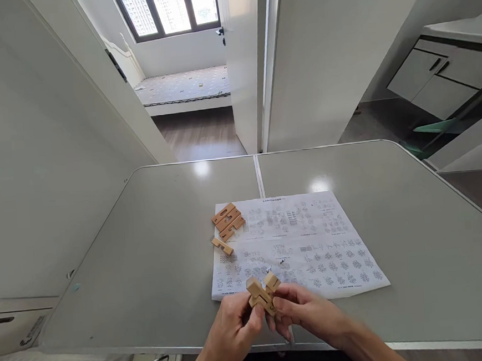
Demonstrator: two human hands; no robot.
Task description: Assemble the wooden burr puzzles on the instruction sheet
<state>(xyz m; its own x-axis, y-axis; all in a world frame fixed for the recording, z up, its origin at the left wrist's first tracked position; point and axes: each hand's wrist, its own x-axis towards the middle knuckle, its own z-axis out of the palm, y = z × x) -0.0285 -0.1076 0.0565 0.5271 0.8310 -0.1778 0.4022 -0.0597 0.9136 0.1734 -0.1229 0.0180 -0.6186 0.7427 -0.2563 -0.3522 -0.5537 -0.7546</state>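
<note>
Both hands meet over the near edge of the sheet, gripping a small cluster of interlocking wooden puzzle pieces [262,295]. My left hand [235,326] has its fingers and thumb closed on the cluster's left and lower side. From the right, my right hand [305,311] pinches the cluster between thumb and fingers. Some fingertips are hidden behind the wood. Beyond the hands, several notched reddish-brown wooden pieces [228,221] lie side by side on the sheet's left corner. A lighter notched wooden piece [222,246] lies just nearer. Printed line diagrams cover the white instruction sheet [296,243].
A grey table [168,264] with a metal rim and a centre seam spreads under everything. Past its far edge, an open door [242,63] leads to a room with a bed [183,86]. White walls stand at the left, and a low cabinet [441,75] at the right.
</note>
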